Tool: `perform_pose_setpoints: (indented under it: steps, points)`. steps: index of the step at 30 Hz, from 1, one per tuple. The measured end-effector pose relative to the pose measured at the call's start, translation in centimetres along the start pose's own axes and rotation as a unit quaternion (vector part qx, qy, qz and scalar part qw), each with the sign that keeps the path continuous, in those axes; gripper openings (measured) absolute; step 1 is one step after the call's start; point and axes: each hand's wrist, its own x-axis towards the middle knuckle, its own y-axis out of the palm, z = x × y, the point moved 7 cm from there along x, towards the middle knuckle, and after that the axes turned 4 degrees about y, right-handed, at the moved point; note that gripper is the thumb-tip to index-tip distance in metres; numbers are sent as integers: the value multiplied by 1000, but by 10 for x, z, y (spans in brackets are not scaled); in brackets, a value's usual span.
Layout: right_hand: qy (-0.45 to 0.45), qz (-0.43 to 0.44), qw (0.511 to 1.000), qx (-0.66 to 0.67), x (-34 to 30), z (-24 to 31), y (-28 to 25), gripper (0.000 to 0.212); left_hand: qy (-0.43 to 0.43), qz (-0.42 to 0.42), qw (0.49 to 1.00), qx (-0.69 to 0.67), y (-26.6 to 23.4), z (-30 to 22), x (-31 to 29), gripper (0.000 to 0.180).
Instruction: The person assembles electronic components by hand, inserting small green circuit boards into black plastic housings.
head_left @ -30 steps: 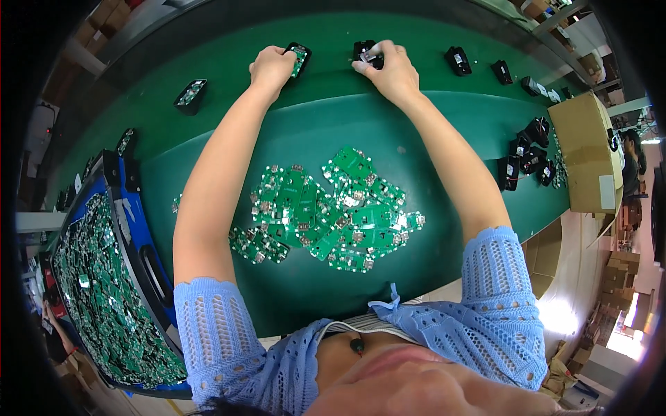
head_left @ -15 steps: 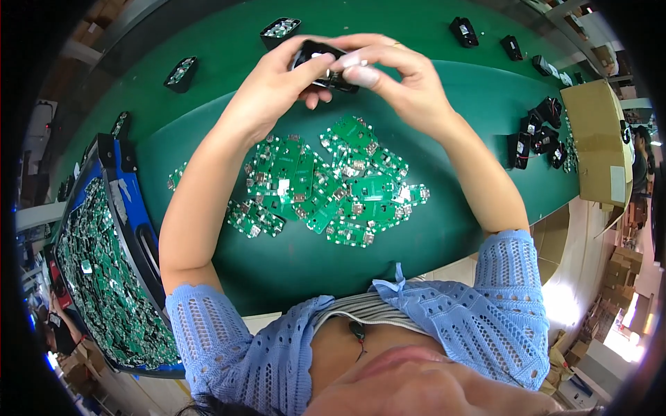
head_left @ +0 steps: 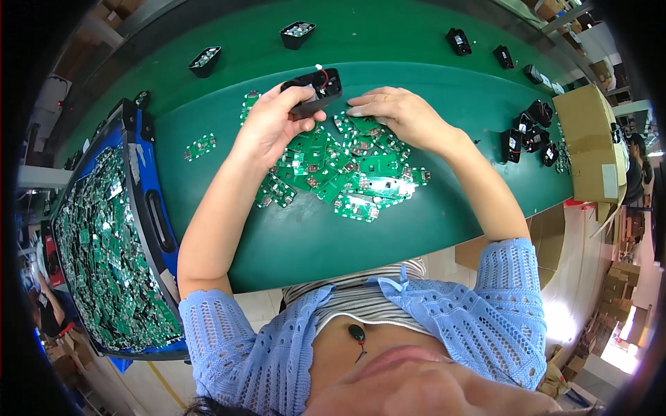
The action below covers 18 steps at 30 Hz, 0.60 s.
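My left hand grips a black plastic housing, tilted with its open side up. Inside it a red wire with a small white connector shows. My right hand is low at the far edge of a loose pile of green circuit boards. Its fingers are bent over one board there, with the fingertips at that board's far end and the thumb near its side. The underside of this grip is partly hidden.
A blue bin full of circuit boards stands at the left. Black housings with boards inside sit along the far green strip. More black housings cluster at the right, beside a cardboard box. One loose board lies left of the pile.
My right hand has left the black housing and come down to the boards. My left hand, still holding the housing, has moved slightly nearer, and the housing's wire now shows. The view has shifted.
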Motion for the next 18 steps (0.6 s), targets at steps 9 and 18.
perform_pose_setpoints:
  steps: [9, 18]
  points:
    - [293, -149, 864, 381, -25, -18, -13, 16, 22, -56, 998, 21, 9, 4, -7, 28]
    - [336, -99, 936, -24, -18, 1, -14, 40, 118, -95, 987, 58, -2, -14, -4, 24]
